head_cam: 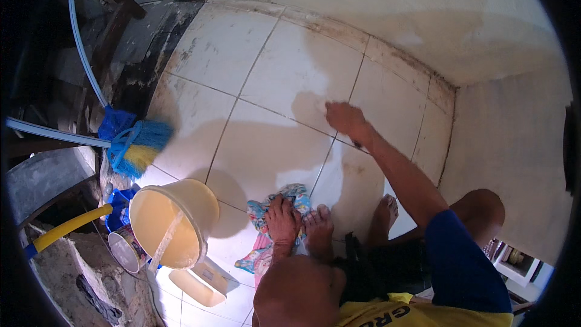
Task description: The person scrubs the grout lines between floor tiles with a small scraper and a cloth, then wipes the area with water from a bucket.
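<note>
My left hand (282,220) lies on a crumpled blue and pink patterned cloth (297,190) on the white floor tiles, its fingers bent over the fabric, close beside my bare foot (318,227). Farther forward and to the right, my right hand (346,120) is curled above the tiles (299,68) near a grout crossing. A small dark piece (357,144) shows under its wrist; whether the hand holds it is unclear. To the left of the cloth stands a cream plastic bucket (211,204), tilted in the view, with a whitish strip across its mouth.
A blue and yellow broom (140,147) and another blue item on a pole (115,122) stand at the left. Near the bucket are a metal can (123,252), a cream plastic scoop-like container (197,287) and a yellow handle (72,227). Walls (504,145) border the floor ahead and right.
</note>
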`<state>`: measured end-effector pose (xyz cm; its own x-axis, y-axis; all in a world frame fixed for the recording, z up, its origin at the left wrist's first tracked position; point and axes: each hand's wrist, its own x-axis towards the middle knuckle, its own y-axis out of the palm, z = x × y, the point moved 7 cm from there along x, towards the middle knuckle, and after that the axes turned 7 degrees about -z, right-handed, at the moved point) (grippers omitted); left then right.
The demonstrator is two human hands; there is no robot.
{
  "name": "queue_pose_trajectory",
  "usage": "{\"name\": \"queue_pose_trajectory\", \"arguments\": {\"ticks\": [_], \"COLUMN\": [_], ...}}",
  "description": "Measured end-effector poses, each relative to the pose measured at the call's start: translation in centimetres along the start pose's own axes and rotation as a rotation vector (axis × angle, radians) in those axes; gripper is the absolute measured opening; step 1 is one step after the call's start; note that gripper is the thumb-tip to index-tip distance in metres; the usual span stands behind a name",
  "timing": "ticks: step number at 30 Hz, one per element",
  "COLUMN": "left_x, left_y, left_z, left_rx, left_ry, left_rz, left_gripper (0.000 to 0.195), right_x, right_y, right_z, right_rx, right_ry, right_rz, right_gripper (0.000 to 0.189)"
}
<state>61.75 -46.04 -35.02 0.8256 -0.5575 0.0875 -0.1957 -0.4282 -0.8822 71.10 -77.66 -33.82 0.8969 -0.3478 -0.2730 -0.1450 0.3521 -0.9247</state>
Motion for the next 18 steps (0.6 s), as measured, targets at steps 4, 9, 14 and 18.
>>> {"name": "queue_pose_trajectory", "arguments": {"ticks": [4, 9, 14, 18], "left_x": [2.0, 3.5, 10.0, 15.1], "left_y": [-1.0, -0.8, -1.7, -1.3], "left_z": [1.5, 1.5, 4.4, 2.9], "left_rx": [0.056, 0.114, 0.262, 0.217], "left_ry": [-0.107, -0.095, -0.196, -0.15], "left_rz": [0.0, -0.01, -0.108, -0.166], "left_gripper": [0.039, 0.043, 0.043, 0.041], "right_x": [-4.6, 0.6, -3.9, 4.3], "right_y": [1.0, -1.9, 0.3, -3.8], "right_z": [2.3, 2.0, 2.6, -4.0], "right_rx": [-0.099, -0.041, -0.043, -0.053], "right_ry": [0.011, 0.048, 0.077, 0.235], "right_rz": [0.11, 0.071, 0.14, -0.208], "right_gripper": [0.027, 0.029, 0.026, 0.025]}}
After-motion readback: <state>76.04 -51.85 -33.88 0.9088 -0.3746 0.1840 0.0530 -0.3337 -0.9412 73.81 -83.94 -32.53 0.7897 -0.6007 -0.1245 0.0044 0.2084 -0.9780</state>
